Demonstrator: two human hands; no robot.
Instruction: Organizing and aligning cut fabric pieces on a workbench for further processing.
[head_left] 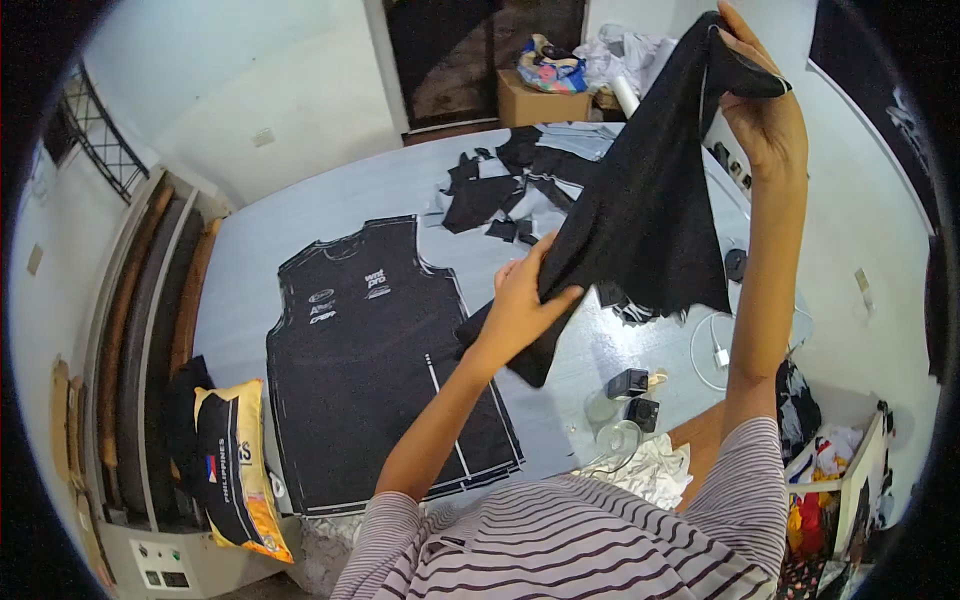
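Observation:
A piece of black fabric [640, 200] hangs stretched between my two hands above the right half of the table. My right hand [765, 120], raised high at the upper right, pinches its top corner, which folds over beside the fingers. Lower and nearer the middle, my left hand [525, 310] grips the fabric's left edge, thumb on the near side. Flat on the table to the left lies a black sleeveless shirt panel [350, 370] with white outlines and small white prints. The fabric's lower left end hangs close to that panel's right edge.
Black and white fabric scraps [490, 195] lie at the table's far side. Small black box-shaped devices [628, 383], a glass jar [618, 438] and a white cable [705, 355] sit at the right. A yellow-and-black pillow [240, 465] rests left; fabric rolls [150, 340] stand beyond it.

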